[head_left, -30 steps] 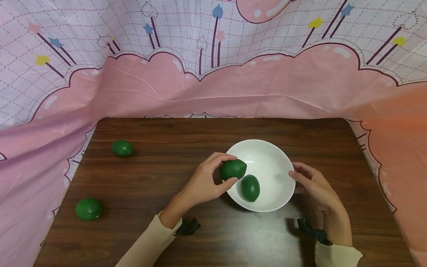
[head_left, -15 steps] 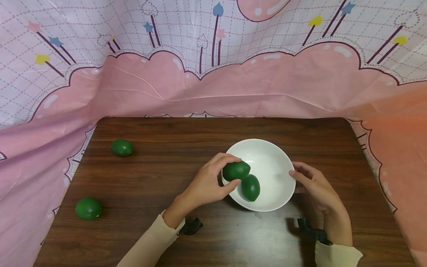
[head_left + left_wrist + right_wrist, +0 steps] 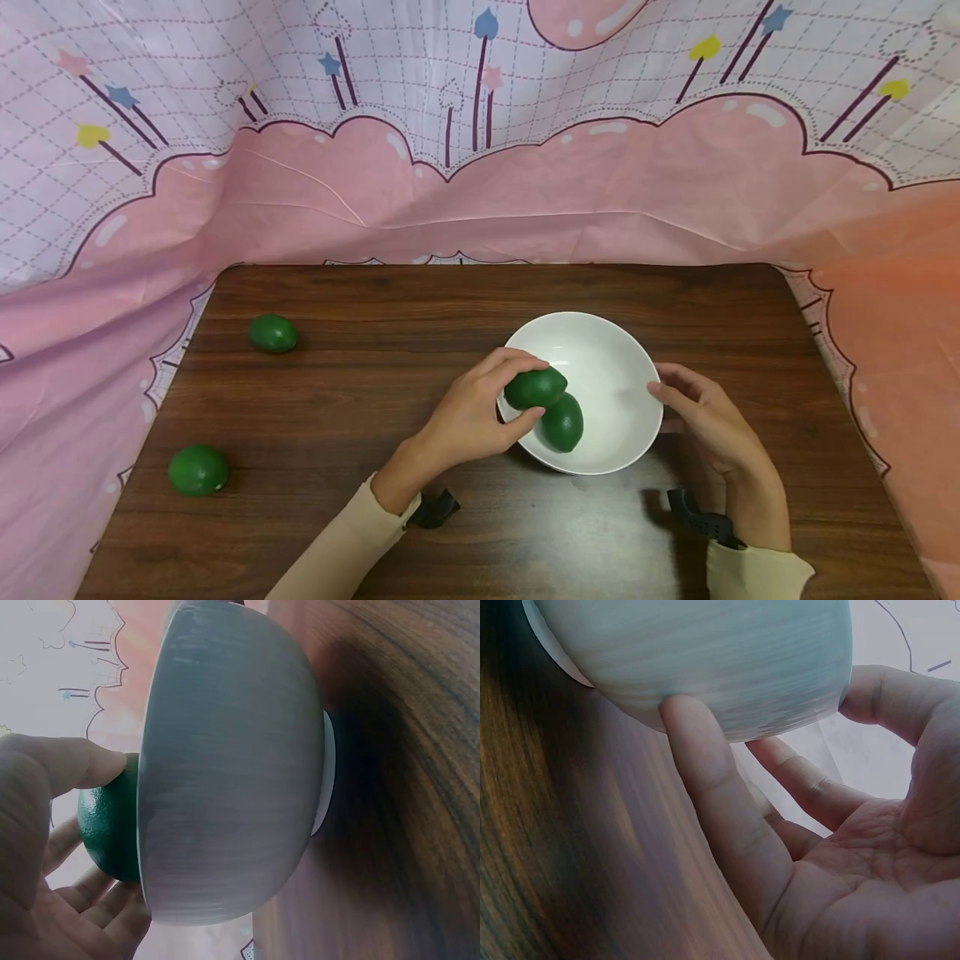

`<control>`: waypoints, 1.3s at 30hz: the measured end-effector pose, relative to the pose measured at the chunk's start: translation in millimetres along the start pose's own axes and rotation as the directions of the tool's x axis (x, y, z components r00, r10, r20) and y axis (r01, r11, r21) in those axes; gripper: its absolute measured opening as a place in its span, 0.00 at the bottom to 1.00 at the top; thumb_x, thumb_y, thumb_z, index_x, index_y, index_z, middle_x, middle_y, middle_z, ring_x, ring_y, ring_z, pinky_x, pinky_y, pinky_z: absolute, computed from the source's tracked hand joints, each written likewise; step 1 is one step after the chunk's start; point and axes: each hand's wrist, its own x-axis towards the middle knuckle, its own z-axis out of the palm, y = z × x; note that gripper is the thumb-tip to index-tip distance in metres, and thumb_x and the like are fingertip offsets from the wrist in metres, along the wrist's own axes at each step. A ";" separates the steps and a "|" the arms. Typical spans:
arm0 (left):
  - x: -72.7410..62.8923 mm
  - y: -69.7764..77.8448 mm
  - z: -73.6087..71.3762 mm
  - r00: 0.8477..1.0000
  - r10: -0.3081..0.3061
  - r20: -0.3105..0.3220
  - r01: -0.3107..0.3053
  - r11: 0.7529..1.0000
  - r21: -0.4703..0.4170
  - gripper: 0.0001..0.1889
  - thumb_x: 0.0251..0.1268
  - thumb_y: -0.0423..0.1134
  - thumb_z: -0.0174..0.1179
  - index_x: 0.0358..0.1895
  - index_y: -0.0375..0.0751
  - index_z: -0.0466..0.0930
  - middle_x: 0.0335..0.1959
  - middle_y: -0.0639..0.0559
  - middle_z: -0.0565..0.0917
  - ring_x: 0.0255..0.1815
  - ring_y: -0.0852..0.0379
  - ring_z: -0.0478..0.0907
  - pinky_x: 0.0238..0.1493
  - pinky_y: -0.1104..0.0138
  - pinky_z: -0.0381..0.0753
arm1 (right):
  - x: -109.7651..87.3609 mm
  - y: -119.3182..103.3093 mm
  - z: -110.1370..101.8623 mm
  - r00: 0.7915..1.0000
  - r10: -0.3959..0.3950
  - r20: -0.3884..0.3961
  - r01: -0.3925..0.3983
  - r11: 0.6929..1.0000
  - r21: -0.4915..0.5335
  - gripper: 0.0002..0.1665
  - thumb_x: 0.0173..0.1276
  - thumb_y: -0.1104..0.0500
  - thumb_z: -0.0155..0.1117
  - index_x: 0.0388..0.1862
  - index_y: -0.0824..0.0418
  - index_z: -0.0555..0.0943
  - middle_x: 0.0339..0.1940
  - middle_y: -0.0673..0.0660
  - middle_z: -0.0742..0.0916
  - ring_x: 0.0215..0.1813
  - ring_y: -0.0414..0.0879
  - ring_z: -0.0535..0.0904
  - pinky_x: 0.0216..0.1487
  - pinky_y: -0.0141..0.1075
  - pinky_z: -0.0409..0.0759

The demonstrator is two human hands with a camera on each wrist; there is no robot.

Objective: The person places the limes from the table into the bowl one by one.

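A green lime (image 3: 536, 389) is held between the thumb and fingers of my left hand (image 3: 480, 408), over the left inside of a white bowl (image 3: 615, 400). Under its right edge lies another lime (image 3: 562, 423) inside the bowl; whether the two touch, I cannot tell. In the left wrist view, the held lime (image 3: 112, 821) is partly hidden behind the bowl's wall (image 3: 232, 765). My right hand (image 3: 708, 417) holds the bowl's right side, thumb at the rim and fingers against the outer wall, as the right wrist view shows on the bowl (image 3: 727, 660).
Two more limes lie on the left of the dark wooden table (image 3: 375, 325): one toward the back (image 3: 273, 333), one nearer the front (image 3: 198, 470). A pink and white patterned cloth (image 3: 480, 200) hangs behind the table and along its sides.
My left hand has carried its lime slightly right and down, farther over the bowl and partly over the lime inside. The right hand and the bowl have stayed put.
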 end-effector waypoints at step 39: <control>-3.7 -7.4 6.9 0.998 0.066 0.010 -0.066 0.997 0.029 0.20 0.71 0.39 0.68 0.65 0.50 0.83 0.64 0.57 0.82 0.68 0.60 0.80 0.70 0.61 0.80 | 0.1 -0.7 -2.4 1.000 0.000 0.012 0.000 1.000 -0.009 0.28 0.84 0.52 0.57 0.74 0.67 0.71 0.51 0.41 0.86 0.47 0.40 0.89 0.46 0.41 0.91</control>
